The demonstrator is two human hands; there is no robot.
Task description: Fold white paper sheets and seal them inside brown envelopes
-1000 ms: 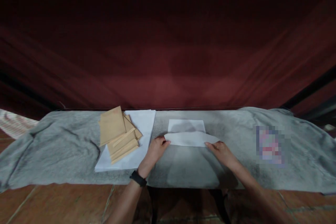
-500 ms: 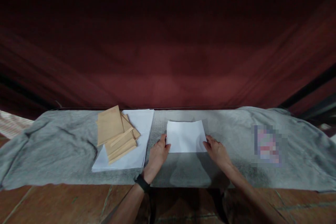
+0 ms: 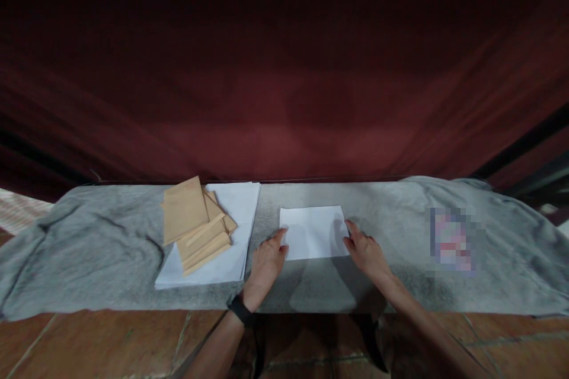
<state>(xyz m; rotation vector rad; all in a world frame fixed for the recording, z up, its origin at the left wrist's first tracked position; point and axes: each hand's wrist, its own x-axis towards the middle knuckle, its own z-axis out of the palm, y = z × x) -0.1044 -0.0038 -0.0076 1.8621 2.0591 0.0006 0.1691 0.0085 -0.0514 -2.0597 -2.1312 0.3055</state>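
Note:
A white sheet of paper (image 3: pixel 313 234), probably folded, lies nearly flat on the grey cloth in front of me. My left hand (image 3: pixel 269 257), with a black watch (image 3: pixel 240 310) on its wrist, holds the left edge with thumb and index finger. At the right edge my right hand (image 3: pixel 367 251) does the same, its thumb near the lower corner. The other fingers of both hands are curled and partly hidden. Left of my left hand, several brown paper envelopes (image 3: pixel 185 212) lie loosely piled on a stack of large white sheets (image 3: pixel 240 207).
The grey cloth (image 3: pixel 102 249) covers a long, low bench or table. A blurred-out item (image 3: pixel 452 243) lies on its right part. Behind it hangs a dark red curtain (image 3: pixel 275 148). Brown floor tiles (image 3: pixel 111 337) show along the front edge.
The paper has settled flatter onto the cloth and its left edge has shifted slightly left. My index fingertips now rest over its side edges. The envelopes and stack stay put.

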